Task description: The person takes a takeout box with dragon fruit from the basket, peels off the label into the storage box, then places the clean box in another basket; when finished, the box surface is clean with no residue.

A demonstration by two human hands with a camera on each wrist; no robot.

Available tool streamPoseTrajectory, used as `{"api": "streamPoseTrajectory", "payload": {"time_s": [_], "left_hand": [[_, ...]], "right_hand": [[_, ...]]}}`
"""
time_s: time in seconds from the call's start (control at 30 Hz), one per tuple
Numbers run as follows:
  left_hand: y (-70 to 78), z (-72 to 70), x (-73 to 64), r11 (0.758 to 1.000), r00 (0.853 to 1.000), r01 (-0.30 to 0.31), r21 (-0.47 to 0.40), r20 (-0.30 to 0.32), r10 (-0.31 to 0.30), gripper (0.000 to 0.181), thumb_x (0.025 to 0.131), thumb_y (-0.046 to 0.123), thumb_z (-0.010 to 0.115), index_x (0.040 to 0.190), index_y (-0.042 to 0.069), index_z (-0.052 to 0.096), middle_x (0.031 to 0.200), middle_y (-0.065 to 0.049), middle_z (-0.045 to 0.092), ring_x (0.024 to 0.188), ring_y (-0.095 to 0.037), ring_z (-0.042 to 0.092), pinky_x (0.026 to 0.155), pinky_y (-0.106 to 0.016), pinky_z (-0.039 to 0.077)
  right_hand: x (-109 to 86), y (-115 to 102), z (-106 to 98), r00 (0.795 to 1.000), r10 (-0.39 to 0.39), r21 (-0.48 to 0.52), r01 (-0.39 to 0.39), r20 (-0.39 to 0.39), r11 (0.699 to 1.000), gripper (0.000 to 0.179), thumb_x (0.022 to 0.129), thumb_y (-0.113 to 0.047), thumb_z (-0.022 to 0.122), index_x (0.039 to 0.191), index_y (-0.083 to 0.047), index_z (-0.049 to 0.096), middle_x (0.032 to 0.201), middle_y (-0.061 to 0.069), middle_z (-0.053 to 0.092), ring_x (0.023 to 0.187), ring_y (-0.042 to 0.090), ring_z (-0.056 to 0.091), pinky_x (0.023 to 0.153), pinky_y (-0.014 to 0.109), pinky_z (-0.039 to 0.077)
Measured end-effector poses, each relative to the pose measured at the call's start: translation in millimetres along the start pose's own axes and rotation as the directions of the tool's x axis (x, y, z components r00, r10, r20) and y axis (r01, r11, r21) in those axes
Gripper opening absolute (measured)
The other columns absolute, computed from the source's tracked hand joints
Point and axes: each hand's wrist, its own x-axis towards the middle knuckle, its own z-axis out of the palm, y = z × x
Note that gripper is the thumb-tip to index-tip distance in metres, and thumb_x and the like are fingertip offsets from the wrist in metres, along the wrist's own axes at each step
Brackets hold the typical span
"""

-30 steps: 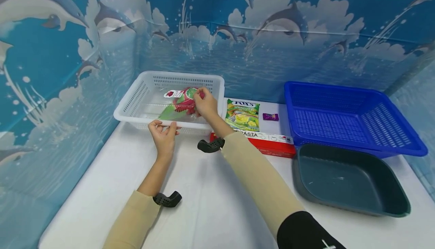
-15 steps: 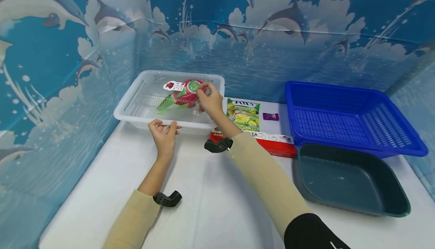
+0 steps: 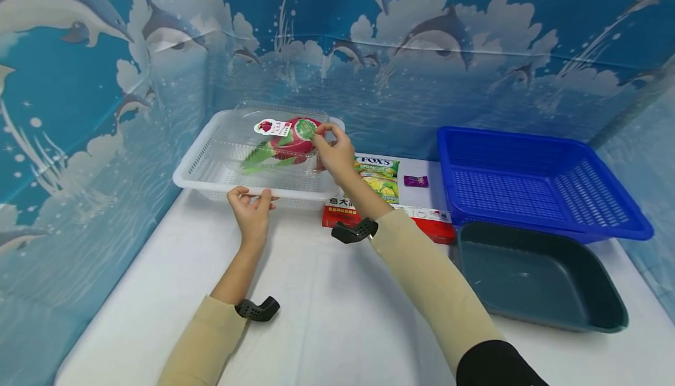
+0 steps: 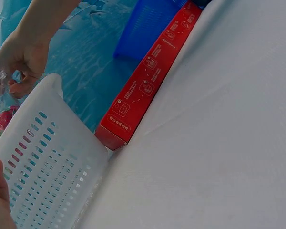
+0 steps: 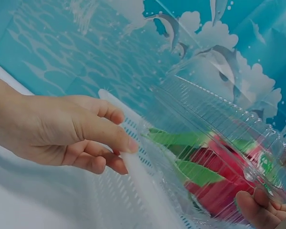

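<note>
My left hand [image 3: 252, 216] grips the front rim of a white perforated basket [image 3: 303, 194], thumb on top. My right hand [image 3: 338, 154] pinches the right end of a clear plastic clamshell box [image 5: 200, 100]. Inside the box lies a pink dragon fruit [image 3: 287, 146] with green tips; a white label [image 3: 274, 127] sits on the lid. The box is tilted over the basket, its back edge above the back rim. In the right wrist view, only part of my right hand [image 5: 264, 207] shows, its fingers at the box's edge.
Right of the basket lie a green Fox's candy bag [image 3: 381, 185], a small purple wrapped sweet [image 3: 416, 181] and a long red pasta box [image 3: 432, 229]. Further right stand a blue basket [image 3: 527, 184] and a dark green tub [image 3: 532, 280]. A dolphin-print curtain [image 3: 369, 99] hangs behind.
My right hand has raised the dragon fruit box from inside the white basket, moving slightly right and tipping the box up. My left hand stays on the rim.
</note>
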Motion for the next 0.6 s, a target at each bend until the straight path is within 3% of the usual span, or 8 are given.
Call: {"api": "streamPoseTrajectory", "payload": {"time_s": [0.3, 0.6], "left_hand": [[0.3, 0.7, -0.3, 1.0, 1.0, 0.003, 0.003, -0.006, -0.003, 0.041, 0.09, -0.011, 0.057, 0.101, 0.012, 0.026, 0.097, -0.016, 0.049, 0.066, -0.013, 0.065, 0.056, -0.018, 0.051], [-0.2, 1.6, -0.1, 1.0, 1.0, 0.008, 0.004, -0.015, -0.008, 0.041, 0.091, -0.011, 0.057, 0.101, 0.012, 0.025, 0.095, -0.014, 0.049, 0.065, -0.014, 0.066, 0.056, -0.019, 0.051]], "right_hand": [[-7.6, -12.0, -18.7, 1.0, -0.01, -0.007, 0.009, -0.016, 1.0, 0.016, 0.092, -0.017, 0.056, 0.107, -0.016, 0.062, 0.052, 0.002, 0.046, 0.038, 0.013, 0.045, 0.044, 0.03, 0.051], [-16.6, -21.4, -42.4, 1.0, -0.01, 0.053, 0.01, -0.004, 0.999, 0.015, 0.093, -0.014, 0.055, 0.106, -0.015, 0.06, 0.054, 0.003, 0.045, 0.04, 0.014, 0.04, 0.042, 0.029, 0.048]]}}
